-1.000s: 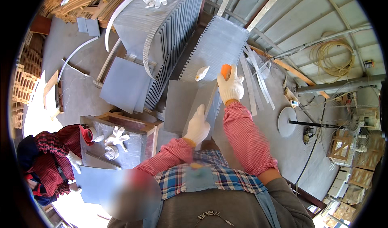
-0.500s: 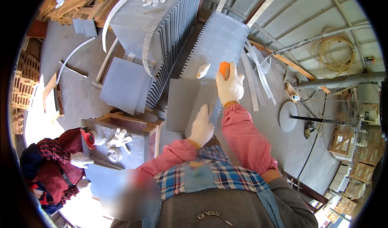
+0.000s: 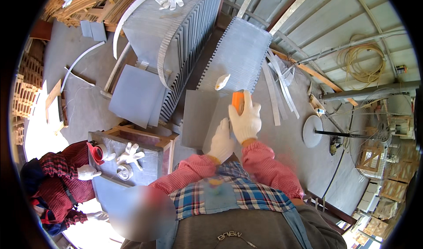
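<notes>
My right hand, in a white knit glove, is closed around an orange block-shaped hand tool; its exact kind is unclear. It is over the right side of a grey flat panel in front of me. My left hand, also gloved, rests on the panel's near part with fingers stretched out, close beside my right wrist. Beyond the panel lies a stack of grey sheets with toothed edges. A small whitish piece with a yellowish end sits on that stack.
A tall stack of grey panels stands far left, a white glove on it. At left, a co-worker stands by a metal-topped table with gloves and tape. White strips and a round-based stand occupy the right floor.
My right hand has drawn back toward me with the orange tool, now nearer my left hand. The left hand has shifted slightly. One of the co-worker's hands has moved right and nearer.
</notes>
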`<control>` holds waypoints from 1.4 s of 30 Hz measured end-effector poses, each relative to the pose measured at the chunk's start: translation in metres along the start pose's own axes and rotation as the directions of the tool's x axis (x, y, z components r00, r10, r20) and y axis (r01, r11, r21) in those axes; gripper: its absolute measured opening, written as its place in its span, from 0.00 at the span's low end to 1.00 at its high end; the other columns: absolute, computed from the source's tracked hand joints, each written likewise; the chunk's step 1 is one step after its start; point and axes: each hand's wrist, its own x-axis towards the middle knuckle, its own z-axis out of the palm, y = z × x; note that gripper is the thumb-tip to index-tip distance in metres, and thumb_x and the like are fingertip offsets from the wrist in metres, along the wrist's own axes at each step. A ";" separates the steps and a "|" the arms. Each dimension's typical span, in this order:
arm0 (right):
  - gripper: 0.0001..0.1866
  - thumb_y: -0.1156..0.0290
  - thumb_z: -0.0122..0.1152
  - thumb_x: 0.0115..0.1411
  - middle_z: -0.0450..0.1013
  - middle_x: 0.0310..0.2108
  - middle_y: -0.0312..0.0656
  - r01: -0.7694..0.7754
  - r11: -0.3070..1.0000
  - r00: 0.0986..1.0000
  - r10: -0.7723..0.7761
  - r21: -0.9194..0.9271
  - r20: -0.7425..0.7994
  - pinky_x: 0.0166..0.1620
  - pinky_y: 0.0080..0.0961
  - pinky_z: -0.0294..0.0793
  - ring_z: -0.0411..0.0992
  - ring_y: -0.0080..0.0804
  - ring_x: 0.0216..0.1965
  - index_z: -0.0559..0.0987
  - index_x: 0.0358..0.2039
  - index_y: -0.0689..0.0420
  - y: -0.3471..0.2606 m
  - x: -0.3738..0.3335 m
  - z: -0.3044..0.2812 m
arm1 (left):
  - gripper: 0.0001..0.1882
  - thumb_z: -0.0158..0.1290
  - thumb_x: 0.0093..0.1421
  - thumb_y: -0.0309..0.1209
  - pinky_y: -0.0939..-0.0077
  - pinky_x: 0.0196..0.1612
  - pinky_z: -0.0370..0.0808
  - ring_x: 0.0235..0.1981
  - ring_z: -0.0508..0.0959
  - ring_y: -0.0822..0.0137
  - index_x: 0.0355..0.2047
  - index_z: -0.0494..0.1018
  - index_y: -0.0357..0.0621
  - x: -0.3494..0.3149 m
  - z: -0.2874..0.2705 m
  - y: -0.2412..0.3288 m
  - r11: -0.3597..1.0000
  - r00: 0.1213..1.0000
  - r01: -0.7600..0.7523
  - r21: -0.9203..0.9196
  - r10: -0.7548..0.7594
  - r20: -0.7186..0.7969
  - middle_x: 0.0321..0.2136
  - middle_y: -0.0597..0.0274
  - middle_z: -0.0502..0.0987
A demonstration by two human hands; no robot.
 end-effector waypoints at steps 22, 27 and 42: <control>0.39 0.49 0.63 0.62 0.71 0.51 0.58 -0.037 0.999 0.998 0.035 0.038 0.046 0.45 0.47 0.81 0.79 0.58 0.46 0.63 0.71 0.44 0.005 -0.008 0.000 | 0.29 0.47 0.61 0.22 0.42 0.55 0.73 0.54 0.74 0.31 0.64 0.59 0.42 0.002 0.002 -0.009 0.995 0.997 0.067 0.078 -0.063 -0.045 0.57 0.37 0.71; 0.39 0.49 0.62 0.62 0.71 0.51 0.57 -0.097 0.989 0.995 0.097 0.109 0.008 0.47 0.47 0.80 0.79 0.58 0.46 0.64 0.71 0.46 0.001 0.042 -0.005 | 0.29 0.47 0.62 0.23 0.43 0.55 0.73 0.55 0.74 0.31 0.65 0.59 0.43 -0.001 0.000 -0.003 0.997 0.998 0.053 0.051 -0.052 -0.036 0.58 0.36 0.71; 0.39 0.50 0.62 0.62 0.71 0.50 0.56 -0.037 0.999 0.996 0.037 -0.003 0.075 0.48 0.45 0.80 0.79 0.55 0.45 0.65 0.72 0.46 -0.005 0.007 -0.006 | 0.29 0.49 0.62 0.23 0.43 0.56 0.73 0.56 0.74 0.30 0.65 0.59 0.43 0.002 -0.009 0.000 0.987 0.988 0.154 0.047 -0.154 0.004 0.58 0.35 0.70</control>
